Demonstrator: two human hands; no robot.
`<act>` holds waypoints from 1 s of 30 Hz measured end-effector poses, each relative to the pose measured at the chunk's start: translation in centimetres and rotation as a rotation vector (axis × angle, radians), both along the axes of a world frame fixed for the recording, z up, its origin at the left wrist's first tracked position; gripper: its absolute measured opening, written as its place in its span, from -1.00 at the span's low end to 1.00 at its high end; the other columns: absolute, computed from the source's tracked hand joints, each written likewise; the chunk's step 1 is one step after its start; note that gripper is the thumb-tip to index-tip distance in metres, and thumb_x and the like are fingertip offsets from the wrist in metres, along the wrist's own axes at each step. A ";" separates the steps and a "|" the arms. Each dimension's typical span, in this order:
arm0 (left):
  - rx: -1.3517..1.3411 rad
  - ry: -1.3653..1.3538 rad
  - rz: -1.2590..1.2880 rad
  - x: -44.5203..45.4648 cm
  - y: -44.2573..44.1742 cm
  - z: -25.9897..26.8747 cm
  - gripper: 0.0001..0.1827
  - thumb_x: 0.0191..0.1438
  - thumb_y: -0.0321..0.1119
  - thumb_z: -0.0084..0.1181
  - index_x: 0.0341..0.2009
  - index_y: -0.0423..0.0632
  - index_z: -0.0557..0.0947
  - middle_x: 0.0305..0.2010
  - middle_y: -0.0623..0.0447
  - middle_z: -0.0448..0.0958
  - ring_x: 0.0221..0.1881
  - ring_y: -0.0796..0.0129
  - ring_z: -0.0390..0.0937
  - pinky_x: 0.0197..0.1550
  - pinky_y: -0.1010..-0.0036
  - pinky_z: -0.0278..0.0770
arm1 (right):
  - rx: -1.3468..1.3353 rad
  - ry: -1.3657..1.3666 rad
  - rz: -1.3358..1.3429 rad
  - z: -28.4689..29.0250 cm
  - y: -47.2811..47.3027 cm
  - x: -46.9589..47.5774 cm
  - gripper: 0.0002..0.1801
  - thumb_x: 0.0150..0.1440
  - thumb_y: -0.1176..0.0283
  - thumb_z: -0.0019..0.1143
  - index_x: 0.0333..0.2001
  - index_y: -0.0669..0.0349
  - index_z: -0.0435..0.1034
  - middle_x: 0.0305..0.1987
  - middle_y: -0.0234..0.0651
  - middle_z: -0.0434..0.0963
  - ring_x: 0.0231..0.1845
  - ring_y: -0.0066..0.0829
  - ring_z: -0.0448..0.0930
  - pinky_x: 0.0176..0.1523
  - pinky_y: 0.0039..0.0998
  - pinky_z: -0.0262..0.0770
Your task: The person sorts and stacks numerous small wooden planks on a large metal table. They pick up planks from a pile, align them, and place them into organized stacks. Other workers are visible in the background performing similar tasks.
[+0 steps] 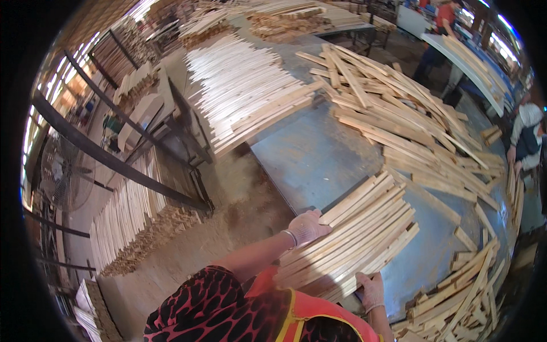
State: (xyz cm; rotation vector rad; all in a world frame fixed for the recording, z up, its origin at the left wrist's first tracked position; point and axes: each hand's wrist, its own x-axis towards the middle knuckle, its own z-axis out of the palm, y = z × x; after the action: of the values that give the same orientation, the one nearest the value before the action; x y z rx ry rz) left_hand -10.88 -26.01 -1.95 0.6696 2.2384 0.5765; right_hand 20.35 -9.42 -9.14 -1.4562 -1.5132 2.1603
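A row of planed wooden strips (354, 239) lies side by side on the metal tabletop (316, 158), close to my body. My left hand (308, 227), in a white knit glove, grips the row's left edge with the thumb over the outermost strip. At the opposite edge my right hand (371, 290), also gloved, holds the nearest strip, its fingers partly hidden beneath the wood. The strip ends are uneven. Ahead on the table, a wide layer of pale strips (248, 85) lies edge to edge.
Loose strips pile up on the right (401, 111), with more offcuts (461, 299) at lower right. Left of the table stand a stacked strip bundle (132, 226), a dark metal rail (115, 158) and a floor fan (64, 171). Co-workers (527, 132) (446, 19) are at right.
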 end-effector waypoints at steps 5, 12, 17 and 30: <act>0.159 -0.144 -0.100 -8.9 -2.6 -0.3 -0.06 0.13 0.16 0.20 0.44 -0.22 0.32 0.15 -0.42 0.61 0.17 -0.26 0.59 0.25 0.10 0.50 | -0.082 -0.054 -0.052 1.0 -2.1 -7.3 -0.18 0.03 0.70 0.34 0.40 0.26 0.27 0.20 -0.18 0.58 0.10 -0.26 0.62 0.13 -0.25 0.60; 0.233 -0.236 -0.067 -26.6 -9.1 2.0 -0.04 0.09 0.08 0.25 0.48 -0.15 0.30 0.18 -0.40 0.61 0.21 -0.22 0.58 0.29 0.16 0.51 | 0.114 0.022 -0.074 6.5 -10.3 -25.5 -0.18 0.06 0.62 0.34 0.42 0.31 0.24 0.18 -0.14 0.58 0.07 -0.33 0.61 0.12 -0.34 0.60; 0.343 -0.205 0.070 -43.6 -13.7 7.1 -0.20 0.25 -0.18 0.22 0.52 -0.10 0.27 0.14 -0.23 0.67 0.08 0.14 0.65 0.16 0.29 0.63 | 0.200 0.059 0.149 13.0 -12.5 -45.7 -0.37 0.09 0.44 0.45 0.19 0.43 0.35 -0.01 -0.15 0.64 -0.09 -0.39 0.61 -0.01 -0.36 0.59; -0.090 0.225 0.116 -84.5 -22.3 3.3 -0.45 0.36 -0.07 0.03 0.21 -0.28 0.60 0.09 -0.14 0.71 0.07 0.04 0.66 0.19 0.24 0.57 | 0.090 -0.156 0.687 12.8 -18.1 -84.6 -0.01 0.22 0.03 0.29 0.38 0.61 0.05 -0.28 -0.09 0.57 -0.26 -0.32 0.63 -0.21 -0.23 0.60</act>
State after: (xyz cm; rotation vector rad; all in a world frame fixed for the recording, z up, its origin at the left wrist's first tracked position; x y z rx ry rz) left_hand -95.42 -48.28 1.36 0.5860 2.5098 0.4723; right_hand -64.30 -27.53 3.70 -1.2120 -2.4134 2.2869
